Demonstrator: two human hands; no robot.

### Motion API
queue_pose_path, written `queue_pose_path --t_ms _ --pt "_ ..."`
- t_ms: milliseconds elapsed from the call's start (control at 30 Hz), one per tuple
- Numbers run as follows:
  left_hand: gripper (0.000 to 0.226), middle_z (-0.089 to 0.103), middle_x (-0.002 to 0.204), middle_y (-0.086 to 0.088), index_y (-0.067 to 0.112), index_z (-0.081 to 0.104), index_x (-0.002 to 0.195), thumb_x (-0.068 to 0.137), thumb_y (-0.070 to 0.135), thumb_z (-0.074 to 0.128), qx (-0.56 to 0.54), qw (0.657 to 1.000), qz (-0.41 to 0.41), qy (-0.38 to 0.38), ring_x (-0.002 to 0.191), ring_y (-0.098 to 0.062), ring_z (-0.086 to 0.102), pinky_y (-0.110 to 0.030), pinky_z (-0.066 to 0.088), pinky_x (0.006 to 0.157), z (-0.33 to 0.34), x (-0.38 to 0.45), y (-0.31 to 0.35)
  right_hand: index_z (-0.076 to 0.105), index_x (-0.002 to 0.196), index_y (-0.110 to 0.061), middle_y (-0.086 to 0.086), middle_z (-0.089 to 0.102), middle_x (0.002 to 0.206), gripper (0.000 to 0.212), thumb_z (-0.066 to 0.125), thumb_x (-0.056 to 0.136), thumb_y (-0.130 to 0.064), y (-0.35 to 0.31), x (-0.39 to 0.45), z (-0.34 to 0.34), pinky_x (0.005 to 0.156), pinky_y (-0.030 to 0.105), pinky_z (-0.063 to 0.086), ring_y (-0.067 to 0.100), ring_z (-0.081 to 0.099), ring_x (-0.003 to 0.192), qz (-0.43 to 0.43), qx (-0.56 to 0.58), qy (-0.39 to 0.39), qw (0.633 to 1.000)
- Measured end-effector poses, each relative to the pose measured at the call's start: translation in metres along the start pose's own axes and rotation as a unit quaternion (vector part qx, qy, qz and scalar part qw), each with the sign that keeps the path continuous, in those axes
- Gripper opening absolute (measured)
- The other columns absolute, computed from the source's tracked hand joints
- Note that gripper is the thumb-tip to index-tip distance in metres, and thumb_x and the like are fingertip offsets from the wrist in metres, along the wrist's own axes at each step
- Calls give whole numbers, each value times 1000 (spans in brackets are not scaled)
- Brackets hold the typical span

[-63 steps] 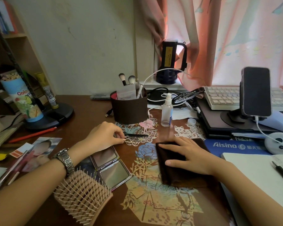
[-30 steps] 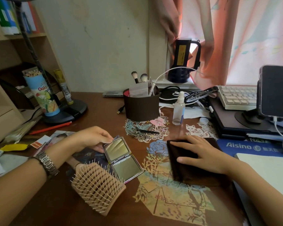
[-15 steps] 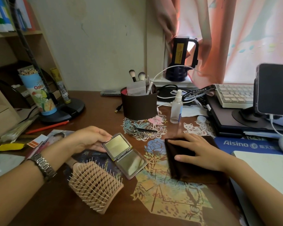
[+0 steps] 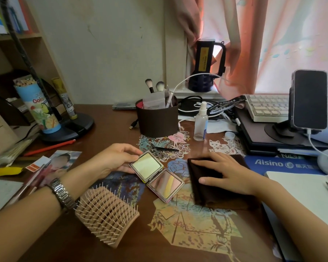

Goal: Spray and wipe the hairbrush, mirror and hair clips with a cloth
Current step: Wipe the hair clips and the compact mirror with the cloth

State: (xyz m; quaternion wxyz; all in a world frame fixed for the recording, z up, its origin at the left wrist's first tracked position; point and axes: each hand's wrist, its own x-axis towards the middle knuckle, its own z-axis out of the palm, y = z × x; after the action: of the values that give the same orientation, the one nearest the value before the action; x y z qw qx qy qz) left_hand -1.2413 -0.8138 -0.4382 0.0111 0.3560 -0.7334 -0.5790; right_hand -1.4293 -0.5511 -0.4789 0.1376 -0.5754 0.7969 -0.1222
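Brown cloth [image 4: 219,183] lies folded on the desk [image 4: 110,118] under the flat, open right hand [image 4: 226,173]; the left hand [image 4: 116,159] pinches the upper leaf of the opened mirror [image 4: 156,175] beside it. Hairbrush [image 4: 106,214] lies bristles up by the left wrist; hair clips [image 4: 162,149] and spray bottle [image 4: 201,123] sit behind

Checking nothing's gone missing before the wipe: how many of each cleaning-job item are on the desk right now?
Hairbrush: 1
Compact mirror: 1
Hair clip: 1 clearly visible
Spray bottle: 1
Cloth: 1
Total: 5
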Motion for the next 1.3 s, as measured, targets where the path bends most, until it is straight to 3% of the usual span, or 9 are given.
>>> queue_pose_path --t_ms 233,433,600,667,767,1000,1133,1233,1300 --pt "22 68 104 -15 15 61 101 91 -4 53 -11 1000 -18 -17 83 -22 72 -26 61 61 9 -2 -3 30 136 -57 -25 31 140 61 32 79 -79 -1 2 -2 110 29 19 3 26 130 -3 42 7 999" --pt "26 68 110 -16 16 62 106 88 -3 59 22 998 -37 -52 97 -23 68 -24 60 62 0 -3 -2 50 129 -30 -6 51 124 37 49 95 -41 -4 19 -5 102 30 38 11 45 118 10 49 57 997" --pt "28 67 109 -20 13 62 107 86 -6 60 24 998 -34 -57 95 -26 68 -24 60 61 0 -2 -1 59 112 -20 1 52 115 23 55 94 -32 -4 35 -6 97 33 41 15 48 107 31 36 59 997" --pt "29 67 108 -19 12 62 109 86 -6 60 22 997 -34 -58 93 -26 68 -23 60 59 -1 -2 -1 58 100 -25 -3 51 107 7 58 92 -26 -6 37 -9 89 20 41 9 48 97 30 78 57 995" --pt "28 68 107 -18 13 63 106 85 -5 61 20 997 -36 -58 92 -25 69 -23 60 60 -1 -1 -1 56 92 -32 -12 54 100 16 58 93 -16 -8 33 -16 76 4 36 -4 51 91 13 186 54 981" --pt "30 66 106 -17 12 64 108 84 -6 63 -9 998 -42 -49 88 -22 69 -24 60 61 9 0 -4 56 100 -17 -20 62 89 16 52 94 -2 -3 16 -30 81 13 42 -2 57 89 -41 367 10 929" --pt "28 68 98 -17 9 61 106 85 -10 60 -32 997 -28 -60 83 -22 68 -24 60 58 24 -2 -1 59 101 -28 -19 64 97 17 55 94 -13 -11 19 -29 82 11 42 -1 58 95 -31 304 -17 952" --pt "28 69 94 -16 9 60 107 84 -8 62 -11 998 -14 -60 82 -21 69 -26 61 61 28 -2 0 59 99 -35 -5 63 105 20 61 91 -17 -17 26 -18 82 7 41 1 57 97 -20 231 25 972" --pt "29 70 93 -14 10 61 109 84 -6 63 7 998 -8 -58 83 -19 69 -26 61 62 27 -1 0 58 104 -35 -6 61 108 23 65 89 -19 -19 28 -11 84 5 38 -4 54 99 -25 177 60 982"
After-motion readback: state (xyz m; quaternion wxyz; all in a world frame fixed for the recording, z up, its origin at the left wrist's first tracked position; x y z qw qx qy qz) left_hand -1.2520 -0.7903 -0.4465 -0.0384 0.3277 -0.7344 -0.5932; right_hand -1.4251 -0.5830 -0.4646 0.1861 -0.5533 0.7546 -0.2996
